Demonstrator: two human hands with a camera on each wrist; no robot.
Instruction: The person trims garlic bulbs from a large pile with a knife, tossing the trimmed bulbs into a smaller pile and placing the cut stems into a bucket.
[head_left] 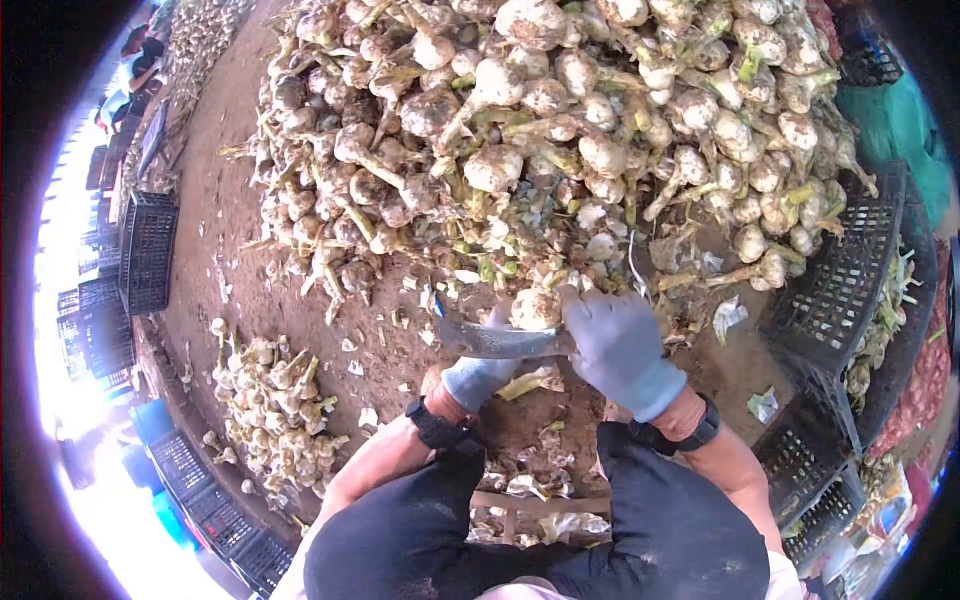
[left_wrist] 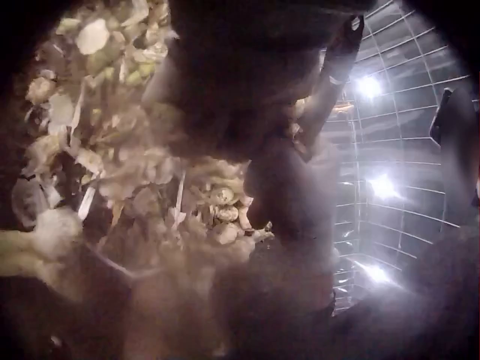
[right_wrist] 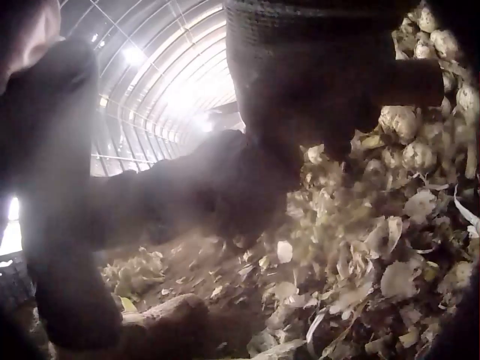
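A grey-gloved right hand (head_left: 615, 345) grips a curved knife (head_left: 500, 342). Its wooden handle (right_wrist: 412, 82) sticks out past the dark fist in the right wrist view. The broad blade reaches leftward across the left hand (head_left: 478, 378), also gloved, and hides most of its fingers. Just beyond the blade, between the hands, the left hand holds a pale garlic bulb (head_left: 535, 308). A cut-looking stalk (head_left: 530, 382) shows below the blade. Both hands are dark and blurred in the wrist views.
A large garlic heap (head_left: 560, 130) rises in front, with a smaller pile (head_left: 275, 410) at left. Black plastic crates (head_left: 840, 270) stand at right, and others (head_left: 148, 250) at left. Peelings and a white leaf scrap (head_left: 730, 318) litter the dirt floor. Another person (head_left: 130, 75) is far left.
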